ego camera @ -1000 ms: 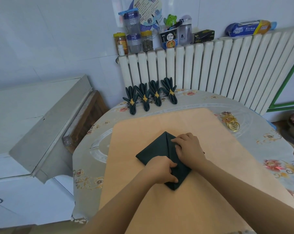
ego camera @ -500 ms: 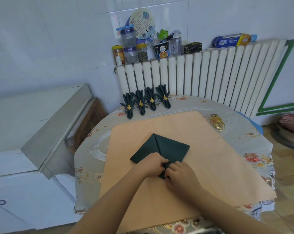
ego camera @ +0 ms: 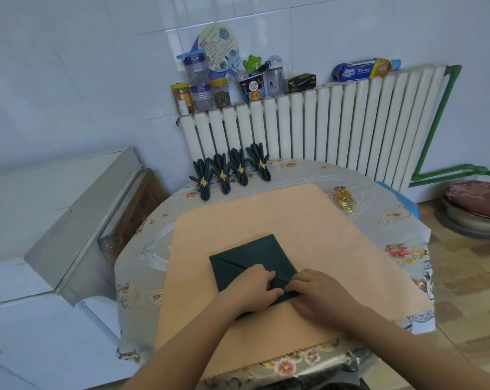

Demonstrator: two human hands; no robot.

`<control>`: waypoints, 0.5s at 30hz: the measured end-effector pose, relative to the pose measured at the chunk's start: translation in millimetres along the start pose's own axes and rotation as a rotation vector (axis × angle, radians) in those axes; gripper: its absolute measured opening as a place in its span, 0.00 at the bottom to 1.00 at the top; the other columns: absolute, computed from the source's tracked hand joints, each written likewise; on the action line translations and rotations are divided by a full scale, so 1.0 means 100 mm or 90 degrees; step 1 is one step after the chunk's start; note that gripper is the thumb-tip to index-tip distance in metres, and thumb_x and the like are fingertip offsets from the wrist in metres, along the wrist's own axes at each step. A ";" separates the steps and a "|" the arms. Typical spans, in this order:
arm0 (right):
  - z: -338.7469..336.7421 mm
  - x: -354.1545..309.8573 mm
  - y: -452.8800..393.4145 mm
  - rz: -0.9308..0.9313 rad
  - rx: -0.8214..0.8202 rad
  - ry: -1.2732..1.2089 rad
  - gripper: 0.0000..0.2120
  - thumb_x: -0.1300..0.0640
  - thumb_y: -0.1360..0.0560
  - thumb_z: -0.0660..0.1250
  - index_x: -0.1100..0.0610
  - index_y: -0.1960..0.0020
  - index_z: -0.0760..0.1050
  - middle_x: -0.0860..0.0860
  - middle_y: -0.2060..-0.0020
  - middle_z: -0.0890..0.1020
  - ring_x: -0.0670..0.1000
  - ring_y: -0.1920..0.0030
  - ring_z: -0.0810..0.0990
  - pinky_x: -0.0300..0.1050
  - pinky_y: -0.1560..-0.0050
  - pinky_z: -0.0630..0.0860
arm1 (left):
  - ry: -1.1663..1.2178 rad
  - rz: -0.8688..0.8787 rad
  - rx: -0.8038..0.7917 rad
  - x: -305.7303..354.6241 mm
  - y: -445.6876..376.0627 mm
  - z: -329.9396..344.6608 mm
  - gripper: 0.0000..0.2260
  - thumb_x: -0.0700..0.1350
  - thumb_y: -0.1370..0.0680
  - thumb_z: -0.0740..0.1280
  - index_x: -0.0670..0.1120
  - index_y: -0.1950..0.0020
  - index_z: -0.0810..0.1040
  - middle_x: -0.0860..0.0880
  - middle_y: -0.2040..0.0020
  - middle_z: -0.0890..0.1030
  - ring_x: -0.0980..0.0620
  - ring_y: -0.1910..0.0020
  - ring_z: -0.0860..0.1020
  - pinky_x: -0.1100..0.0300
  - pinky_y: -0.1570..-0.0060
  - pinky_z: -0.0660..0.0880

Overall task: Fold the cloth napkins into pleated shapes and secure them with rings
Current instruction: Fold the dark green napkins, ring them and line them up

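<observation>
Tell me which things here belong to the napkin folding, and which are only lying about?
Belong: dark green napkin under both hands (left hand, right hand); gold rings; four finished napkins; orange mat.
Lying about: jars, frog toy, blue packet on radiator.

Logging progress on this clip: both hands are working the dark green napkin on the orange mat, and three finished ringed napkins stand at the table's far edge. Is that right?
Not quite. The head view shows four finished napkins with gold rings at the far edge, not three. The rest holds: the left hand and right hand both work the dark green napkin on the orange mat.
</observation>
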State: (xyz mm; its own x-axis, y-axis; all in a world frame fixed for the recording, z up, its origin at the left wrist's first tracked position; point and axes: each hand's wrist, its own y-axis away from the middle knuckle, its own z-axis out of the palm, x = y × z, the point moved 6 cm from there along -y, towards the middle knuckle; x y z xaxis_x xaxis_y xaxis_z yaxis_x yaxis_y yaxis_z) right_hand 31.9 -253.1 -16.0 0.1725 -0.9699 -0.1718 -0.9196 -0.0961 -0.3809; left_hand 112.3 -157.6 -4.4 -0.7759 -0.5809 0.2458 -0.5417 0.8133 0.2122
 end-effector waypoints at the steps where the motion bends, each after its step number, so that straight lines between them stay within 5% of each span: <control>1: 0.00 0.00 -0.02 0.010 0.007 -0.007 0.12 0.47 0.35 0.59 0.46 0.62 0.81 0.40 0.67 0.79 0.43 0.66 0.78 0.33 0.67 0.74 | 0.015 0.006 -0.022 -0.02 0.03 0.01 0.27 0.58 0.22 0.61 0.46 0.27 0.65 0.48 0.45 0.73 0.51 0.46 0.71 0.59 0.48 0.70; 5: 0.00 -0.05 -0.06 0.017 0.021 0.042 0.11 0.45 0.33 0.57 0.46 0.68 0.76 0.42 0.73 0.75 0.43 0.72 0.75 0.35 0.75 0.69 | -0.011 0.028 -0.058 -0.13 0.18 0.07 0.33 0.57 0.23 0.63 0.50 0.22 0.55 0.51 0.38 0.67 0.52 0.39 0.64 0.58 0.37 0.66; 9: -0.02 -0.05 -0.05 0.028 0.067 0.065 0.11 0.47 0.31 0.56 0.48 0.69 0.73 0.42 0.74 0.74 0.44 0.73 0.74 0.34 0.76 0.66 | -0.055 0.070 0.017 -0.24 0.38 0.04 0.24 0.43 0.24 0.61 0.50 0.27 0.65 0.52 0.38 0.69 0.52 0.40 0.66 0.59 0.39 0.67; 15: -0.01 -0.06 -0.04 0.119 0.091 -0.003 0.10 0.49 0.30 0.60 0.49 0.69 0.74 0.42 0.72 0.75 0.44 0.71 0.75 0.34 0.73 0.66 | 0.156 -0.034 0.076 -0.69 0.46 -0.23 0.04 0.46 0.24 0.67 0.48 0.55 0.80 0.57 0.64 0.75 0.62 0.65 0.72 0.69 0.63 0.66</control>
State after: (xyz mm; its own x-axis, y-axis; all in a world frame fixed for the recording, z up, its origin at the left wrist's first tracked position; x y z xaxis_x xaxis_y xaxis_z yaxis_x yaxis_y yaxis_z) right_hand 34.5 -246.8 -12.6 0.0053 -0.9668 -0.2556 -0.8762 0.1187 -0.4671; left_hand 148.0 -80.6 10.1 -0.6524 -0.6011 0.4615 -0.6250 0.7712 0.1208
